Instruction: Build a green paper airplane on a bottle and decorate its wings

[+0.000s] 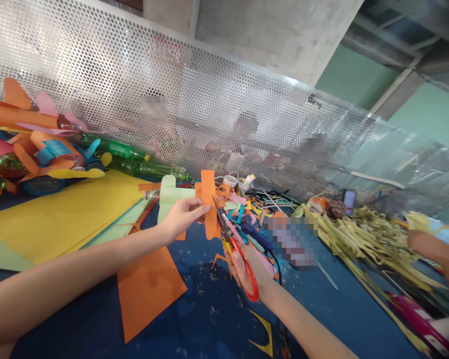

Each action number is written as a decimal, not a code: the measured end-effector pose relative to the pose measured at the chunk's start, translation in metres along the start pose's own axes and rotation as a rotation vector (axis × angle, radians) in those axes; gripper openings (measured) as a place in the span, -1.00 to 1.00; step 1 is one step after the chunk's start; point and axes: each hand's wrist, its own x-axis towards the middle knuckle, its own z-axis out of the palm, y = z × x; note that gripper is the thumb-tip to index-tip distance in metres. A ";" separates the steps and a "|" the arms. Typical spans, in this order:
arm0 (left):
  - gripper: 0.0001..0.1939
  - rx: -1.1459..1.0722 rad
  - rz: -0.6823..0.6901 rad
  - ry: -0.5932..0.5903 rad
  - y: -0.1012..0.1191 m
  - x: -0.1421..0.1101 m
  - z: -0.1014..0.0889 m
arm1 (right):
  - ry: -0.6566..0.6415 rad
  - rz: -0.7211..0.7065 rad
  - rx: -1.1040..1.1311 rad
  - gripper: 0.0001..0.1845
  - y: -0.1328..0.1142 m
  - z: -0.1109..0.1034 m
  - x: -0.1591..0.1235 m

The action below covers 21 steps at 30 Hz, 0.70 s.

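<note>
My left hand [185, 214] pinches a strip of orange paper [210, 219] with a rounded lower end, held up above the table. In my right hand [243, 264] is a pair of scissors [251, 279] with red handles. The blades reach up to the right edge of the orange strip; whether they are cutting into it cannot be made out. Behind my left hand lies a pale green paper cutout [168, 192]. A larger orange sheet [149, 289] rests on the blue table [205, 319] below my left forearm.
Large yellow sheets [71, 214] and paper-decorated bottles [48, 149] fill the left side, with green bottles [130, 154] behind. Paper scraps [243, 204] and a glue gun [256, 234] lie beyond my right hand. Dried plant strips [351, 239] and another person's arm [434, 254] are at right.
</note>
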 end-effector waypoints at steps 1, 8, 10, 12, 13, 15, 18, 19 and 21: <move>-0.70 0.001 0.002 0.005 0.000 0.000 0.000 | -0.002 0.008 0.004 -0.39 0.000 0.000 0.000; -0.66 0.003 -0.001 0.021 -0.002 0.001 0.000 | -0.157 0.066 0.082 -0.36 -0.012 -0.005 0.000; -0.66 0.018 -0.012 0.032 -0.002 0.000 0.000 | -0.158 0.018 0.086 -0.37 -0.014 -0.006 0.000; -0.67 0.026 -0.024 0.025 -0.001 -0.001 0.001 | -0.134 -0.050 0.078 -0.40 -0.013 -0.006 0.000; -0.68 0.028 -0.025 0.018 -0.001 -0.002 0.002 | -0.125 -0.083 0.064 -0.42 -0.010 -0.006 -0.001; -0.69 0.031 -0.020 -0.005 -0.001 -0.004 0.004 | -0.118 -0.138 0.020 -0.45 -0.004 -0.005 -0.002; -0.72 0.025 -0.016 -0.029 0.000 -0.005 0.006 | -0.104 -0.173 -0.015 -0.46 0.002 -0.004 -0.002; -0.72 0.022 -0.017 -0.034 0.000 -0.005 0.006 | -0.099 -0.173 -0.004 -0.46 0.003 -0.004 -0.003; -0.73 0.021 -0.014 -0.039 0.000 -0.006 0.006 | -0.101 -0.169 0.036 -0.48 0.002 -0.004 -0.002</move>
